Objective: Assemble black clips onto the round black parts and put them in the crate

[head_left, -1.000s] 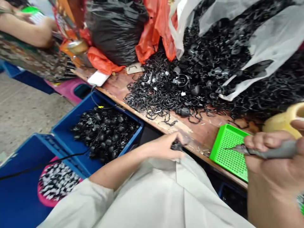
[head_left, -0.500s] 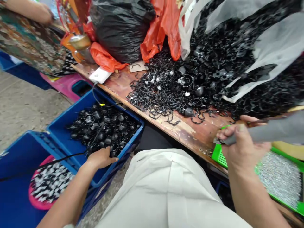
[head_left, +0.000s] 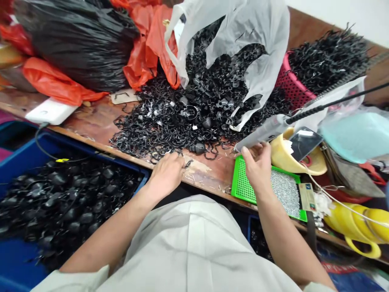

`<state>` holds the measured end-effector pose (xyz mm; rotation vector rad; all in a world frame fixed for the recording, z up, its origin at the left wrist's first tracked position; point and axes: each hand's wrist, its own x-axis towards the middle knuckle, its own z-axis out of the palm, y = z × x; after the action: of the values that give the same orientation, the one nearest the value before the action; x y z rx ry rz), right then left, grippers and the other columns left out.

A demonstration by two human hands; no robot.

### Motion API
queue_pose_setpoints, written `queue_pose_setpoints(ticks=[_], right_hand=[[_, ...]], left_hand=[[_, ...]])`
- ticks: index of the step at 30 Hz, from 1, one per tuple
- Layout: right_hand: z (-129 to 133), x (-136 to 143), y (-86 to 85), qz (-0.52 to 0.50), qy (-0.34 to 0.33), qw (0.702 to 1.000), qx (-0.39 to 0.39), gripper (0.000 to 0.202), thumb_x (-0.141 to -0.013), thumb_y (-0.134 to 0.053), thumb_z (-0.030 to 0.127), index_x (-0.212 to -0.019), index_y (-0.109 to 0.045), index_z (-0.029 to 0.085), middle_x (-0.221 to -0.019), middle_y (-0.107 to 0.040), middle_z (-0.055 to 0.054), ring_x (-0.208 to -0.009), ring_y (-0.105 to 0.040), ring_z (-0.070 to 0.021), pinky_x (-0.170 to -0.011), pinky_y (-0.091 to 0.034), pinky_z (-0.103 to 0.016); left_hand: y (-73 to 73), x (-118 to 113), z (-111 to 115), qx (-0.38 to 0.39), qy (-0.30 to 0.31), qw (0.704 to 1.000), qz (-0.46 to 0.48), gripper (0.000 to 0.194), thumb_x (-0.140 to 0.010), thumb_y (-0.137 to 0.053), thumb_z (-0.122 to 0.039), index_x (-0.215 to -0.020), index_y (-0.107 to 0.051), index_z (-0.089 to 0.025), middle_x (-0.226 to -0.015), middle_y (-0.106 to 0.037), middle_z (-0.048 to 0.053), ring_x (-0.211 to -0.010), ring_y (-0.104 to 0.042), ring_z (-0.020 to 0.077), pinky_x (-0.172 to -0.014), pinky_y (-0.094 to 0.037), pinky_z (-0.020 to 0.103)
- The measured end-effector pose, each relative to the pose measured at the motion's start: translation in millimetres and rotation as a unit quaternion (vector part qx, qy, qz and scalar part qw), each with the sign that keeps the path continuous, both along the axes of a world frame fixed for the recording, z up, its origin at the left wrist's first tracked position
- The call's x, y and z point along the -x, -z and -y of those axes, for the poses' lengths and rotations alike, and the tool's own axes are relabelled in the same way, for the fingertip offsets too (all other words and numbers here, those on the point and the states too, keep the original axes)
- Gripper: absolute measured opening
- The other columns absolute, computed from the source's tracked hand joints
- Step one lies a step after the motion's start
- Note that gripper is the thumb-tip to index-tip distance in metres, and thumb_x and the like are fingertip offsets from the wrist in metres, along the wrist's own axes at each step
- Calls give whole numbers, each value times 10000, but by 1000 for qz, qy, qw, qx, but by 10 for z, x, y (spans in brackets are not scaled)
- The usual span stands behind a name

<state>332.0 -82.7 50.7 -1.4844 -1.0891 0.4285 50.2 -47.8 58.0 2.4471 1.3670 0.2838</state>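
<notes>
My left hand (head_left: 167, 173) rests at the table's front edge, its fingers curled down at the near side of a pile of thin black plastic strips (head_left: 142, 134). A dark strip shows beside the fingers, but what lies under the fingertips is hidden. In my right hand (head_left: 257, 164) is a grey electric screwdriver (head_left: 261, 132), held near its lower end, tilted, tip pointing left. A black coiled cord leads from its rear. Below it sits a green perforated tray (head_left: 243, 180) with many small silver screws (head_left: 285, 192). Rounded black plastic parts (head_left: 199, 148) lie among the strips.
A blue crate (head_left: 139, 184) full of black parts stands at the left. A white plastic bag (head_left: 267, 61) spills black pieces at the back, next to a pink basket (head_left: 282, 77). A yellow bowl (head_left: 276, 148) holding a phone (head_left: 304, 142) sits right of the screwdriver.
My left hand has left the blue crate and moved up to the strips on the table. My right hand still holds the screwdriver, its tip now above the green tray's back edge. The view has swung right.
</notes>
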Motion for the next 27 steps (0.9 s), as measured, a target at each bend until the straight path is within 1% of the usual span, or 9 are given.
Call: queue_pose_setpoints(ticks=[5, 9, 13, 17, 20, 22, 23, 25, 27], right_hand=[[219, 27, -30, -54, 25, 998, -34, 525, -850, -646, 369, -1324, -460, 242, -1162, -594, -71, -1090, -592, -187, -1009, -459, -441], [361, 271, -80, -79, 16, 996, -38, 434, -870, -620, 345, -1274, -508, 230, -1121, -612, -73, -1033, -606, -176, -988, -472, -425], [419, 674, -51, -110, -78, 991, 3, 392, -891, -592, 322, -1266, -520, 237, -1097, -620, -83, -1013, -610, -181, -918, -515, -380], [328, 1015, 64, -147, -203, 964, 91, 336, -896, -583, 342, -1214, -570, 235, -1069, -632, -73, -943, -619, -172, -861, -532, -341], [214, 1122, 99, -200, -249, 938, 134, 316, -881, -600, 376, -1158, -599, 224, -1014, -635, -56, -841, -613, -150, -765, -538, -301], [158, 1136, 79, -237, -256, 924, 154, 312, -866, -620, 389, -1129, -606, 221, -950, -636, -38, -758, -598, -130, -689, -525, -270], [141, 1135, 61, -252, -260, 918, 163, 298, -856, -634, 391, -1095, -616, 215, -902, -637, -27, -714, -585, -120, -659, -514, -259], [128, 1124, 28, -273, -263, 910, 169, 250, -834, -663, 390, -992, -633, 198, -771, -622, 3, -631, -549, -105, -622, -491, -247], [134, 1102, 13, -283, -253, 911, 161, 222, -820, -681, 389, -897, -628, 188, -666, -587, 29, -581, -512, -97, -599, -467, -240]], left_hand=[[131, 39, -158, 61, 28, 997, 24, 65, -815, -577, -193, -808, -640, -210, -850, -581, 45, -881, -566, 220, -809, -427, 335], [159, 69, -193, 73, 29, 996, 47, 42, -814, -597, -226, -792, -629, -210, -857, -577, 37, -878, -551, 214, -787, -413, 327], [127, 34, -171, 56, 27, 998, 31, 62, -833, -565, -193, -788, -606, -205, -880, -571, 50, -867, -538, 212, -781, -408, 331], [90, 27, -141, 31, 25, 999, 18, 74, -845, -544, -182, -780, -576, -194, -868, -557, 60, -844, -520, 215, -776, -401, 346], [73, 21, -98, 48, -13, 994, 100, 96, -868, -526, -218, -782, -556, -190, -867, -554, 54, -858, -515, 209, -799, -402, 351], [66, -15, -49, 118, -49, 966, 226, 129, -889, -512, -274, -797, -545, -189, -844, -552, 35, -831, -519, 184, -773, -420, 324], [64, -47, -19, 175, -62, 937, 298, 151, -893, -511, -307, -803, -536, -189, -818, -549, 22, -791, -519, 166, -740, -429, 303], [56, -133, 44, 294, -79, 857, 416, 196, -882, -531, -367, -807, -513, -187, -749, -540, -6, -678, -500, 128, -645, -426, 258], [39, -234, 91, 377, -90, 787, 479, 237, -853, -575, -404, -806, -501, -184, -684, -527, -29, -586, -460, 97, -565, -393, 224]])
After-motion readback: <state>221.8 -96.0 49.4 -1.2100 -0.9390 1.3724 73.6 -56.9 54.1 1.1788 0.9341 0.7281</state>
